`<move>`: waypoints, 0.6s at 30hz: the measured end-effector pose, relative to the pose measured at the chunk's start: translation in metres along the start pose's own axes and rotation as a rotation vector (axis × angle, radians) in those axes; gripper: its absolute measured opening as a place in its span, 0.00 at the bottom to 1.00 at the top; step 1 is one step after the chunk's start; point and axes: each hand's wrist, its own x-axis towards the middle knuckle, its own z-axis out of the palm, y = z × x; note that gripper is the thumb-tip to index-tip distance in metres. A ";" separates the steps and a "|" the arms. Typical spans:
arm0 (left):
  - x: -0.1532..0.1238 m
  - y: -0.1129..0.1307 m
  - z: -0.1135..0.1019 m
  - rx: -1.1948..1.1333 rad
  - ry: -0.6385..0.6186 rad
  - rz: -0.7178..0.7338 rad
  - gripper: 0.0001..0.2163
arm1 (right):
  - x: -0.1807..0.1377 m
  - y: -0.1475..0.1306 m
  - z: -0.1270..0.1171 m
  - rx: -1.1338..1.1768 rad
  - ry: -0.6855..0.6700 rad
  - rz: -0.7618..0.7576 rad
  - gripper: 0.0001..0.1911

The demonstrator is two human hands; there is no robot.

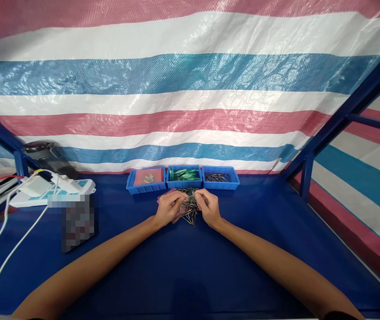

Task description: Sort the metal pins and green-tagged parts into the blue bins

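Both my hands meet over a small heap of thin metal pins (190, 214) lying on the blue table, just in front of three blue trays. My left hand (167, 207) is curled, its fingertips pinched at the pile beside a pinkish piece (177, 218). My right hand (210, 207) is also curled, fingers pinched on something small and dark between the two hands; what it is I cannot make out.
Three blue trays stand at the back: the left tray (145, 181) has a pink bottom, the middle tray (184, 175) holds green pieces, the right tray (219, 178) holds dark pins. A white power strip (53, 190) with cables lies left, near a blurred dark block (77, 221). Blue frame posts stand at both sides.
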 end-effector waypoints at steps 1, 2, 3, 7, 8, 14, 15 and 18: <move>0.000 0.000 0.000 0.001 -0.004 -0.002 0.09 | 0.000 0.000 0.000 -0.001 -0.002 0.000 0.12; 0.000 0.001 0.000 0.002 -0.009 -0.004 0.09 | 0.000 0.000 0.000 -0.002 -0.002 0.000 0.12; 0.000 0.001 0.000 0.001 -0.012 -0.005 0.09 | 0.000 0.000 0.000 -0.002 -0.001 0.000 0.12; 0.001 0.004 -0.002 -0.012 -0.018 -0.008 0.09 | -0.001 0.000 0.000 -0.004 0.023 -0.002 0.12; 0.001 0.004 -0.002 -0.015 -0.018 -0.005 0.09 | -0.001 0.000 0.000 -0.007 0.030 -0.001 0.12; 0.002 0.003 -0.002 0.012 -0.009 -0.002 0.09 | 0.000 0.000 0.001 -0.019 0.039 0.018 0.12; 0.002 0.003 -0.002 0.017 -0.006 -0.004 0.09 | 0.000 0.000 0.001 -0.017 0.036 0.019 0.12; 0.001 0.002 -0.001 0.022 -0.003 -0.010 0.09 | 0.000 0.000 0.001 -0.011 0.024 0.023 0.12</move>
